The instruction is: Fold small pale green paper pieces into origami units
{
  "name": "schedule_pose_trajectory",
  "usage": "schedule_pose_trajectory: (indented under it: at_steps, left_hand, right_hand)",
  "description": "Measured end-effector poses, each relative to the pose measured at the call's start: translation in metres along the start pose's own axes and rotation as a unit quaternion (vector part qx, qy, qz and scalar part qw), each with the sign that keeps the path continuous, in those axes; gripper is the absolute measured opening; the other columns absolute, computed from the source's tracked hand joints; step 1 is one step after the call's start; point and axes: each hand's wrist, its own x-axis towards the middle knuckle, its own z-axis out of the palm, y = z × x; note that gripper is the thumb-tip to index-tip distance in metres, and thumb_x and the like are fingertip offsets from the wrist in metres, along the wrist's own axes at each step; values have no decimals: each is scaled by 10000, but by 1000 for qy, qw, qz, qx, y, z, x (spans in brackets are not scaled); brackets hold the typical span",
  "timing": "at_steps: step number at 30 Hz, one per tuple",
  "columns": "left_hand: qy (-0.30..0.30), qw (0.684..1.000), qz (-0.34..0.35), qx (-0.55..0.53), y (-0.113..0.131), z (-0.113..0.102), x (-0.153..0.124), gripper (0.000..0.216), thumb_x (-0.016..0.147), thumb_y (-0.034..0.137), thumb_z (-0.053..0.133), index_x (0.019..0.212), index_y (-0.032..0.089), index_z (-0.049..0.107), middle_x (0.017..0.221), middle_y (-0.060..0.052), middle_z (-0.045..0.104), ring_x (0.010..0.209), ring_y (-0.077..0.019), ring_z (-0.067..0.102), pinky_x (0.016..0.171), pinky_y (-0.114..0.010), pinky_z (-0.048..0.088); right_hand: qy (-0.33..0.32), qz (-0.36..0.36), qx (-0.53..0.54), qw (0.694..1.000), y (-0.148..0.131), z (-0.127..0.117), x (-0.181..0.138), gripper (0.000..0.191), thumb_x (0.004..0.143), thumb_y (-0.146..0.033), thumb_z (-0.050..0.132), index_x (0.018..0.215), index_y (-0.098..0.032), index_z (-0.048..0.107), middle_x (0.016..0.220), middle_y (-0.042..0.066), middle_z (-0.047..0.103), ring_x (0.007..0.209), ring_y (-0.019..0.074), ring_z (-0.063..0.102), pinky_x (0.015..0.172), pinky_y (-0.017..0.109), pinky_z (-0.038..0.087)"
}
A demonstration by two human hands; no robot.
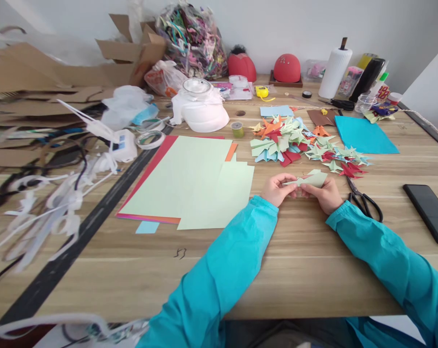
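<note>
the table (299, 270) carries everything, and the hands work low over its bare wood. left of the left hand (277, 189) lies a stack of sheets (190, 179), close enough that a sleeve sweep would likely skew it. just beyond both hands sits the pile (299, 142) of folded shapes; a careless reach could scatter it. right of the right hand (326, 194) lie scissors (364, 200), almost touching the wrist, so a sideways slip might catch the blades. farther right is a phone (429, 212). both hands pinch the pale green fold (309, 180), held between them just above the table; uneven pull may tear or skew its crease.
</note>
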Motion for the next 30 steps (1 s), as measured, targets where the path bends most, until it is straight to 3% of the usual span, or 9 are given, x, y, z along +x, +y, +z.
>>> schedule_pose_trajectory:
  at_steps: [7,15,30]
  left_hand:
    - [-4,1000,10,-1,-2,-1,1,212,559,248,696,708,130,600,567,17,607,432,-89,547,473,-226,460]
    - [-14,999,-31,-41,-6,-5,6,283,499,301,742,679,128,608,582,-11,639,428,-106,555,462,-251,465]
    - [-1,1000,4,3,-5,0,3,212,582,226,689,745,126,599,556,18,606,463,-95,565,507,-221,475]
  right_hand:
    - [12,24,1,1000,-2,0,0,219,551,-328,754,676,-163,685,533,-4,608,455,115,519,452,257,421]
    - [-8,20,-5,1000,-2,-1,0,280,543,-334,762,763,-175,692,566,-3,619,489,120,532,471,254,424]
    - [18,44,24,999,-1,0,0,225,530,-293,764,707,-171,696,511,-15,602,459,104,500,466,252,404]
